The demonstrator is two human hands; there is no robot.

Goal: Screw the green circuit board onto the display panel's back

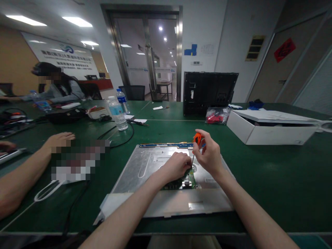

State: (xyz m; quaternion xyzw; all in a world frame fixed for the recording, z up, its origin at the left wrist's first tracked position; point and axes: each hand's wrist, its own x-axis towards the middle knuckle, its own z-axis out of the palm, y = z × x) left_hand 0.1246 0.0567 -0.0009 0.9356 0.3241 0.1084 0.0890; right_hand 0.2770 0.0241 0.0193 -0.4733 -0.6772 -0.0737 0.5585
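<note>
My right hand [209, 155] grips an orange-handled screwdriver [197, 138], its thin shaft slanting down to a green circuit board [190, 179]. Right beside the shaft's lower end, my left hand [177, 166] has its fingers bent and pressed together over the board. Whatever those fingertips hold, if anything, is hidden. The board sits on the metal back of a flat display panel [132, 169] lying on the table. Along the panel's far edge runs a narrow blue circuit strip [166, 145].
A black monitor casing [210, 93], a plastic bag with red contents [217, 115] and a white box [275, 133] stand beyond the panel. Water bottles [118, 116] and black cables are at the left. Another person's forearm [28, 176] rests on the green table [280, 180] at left.
</note>
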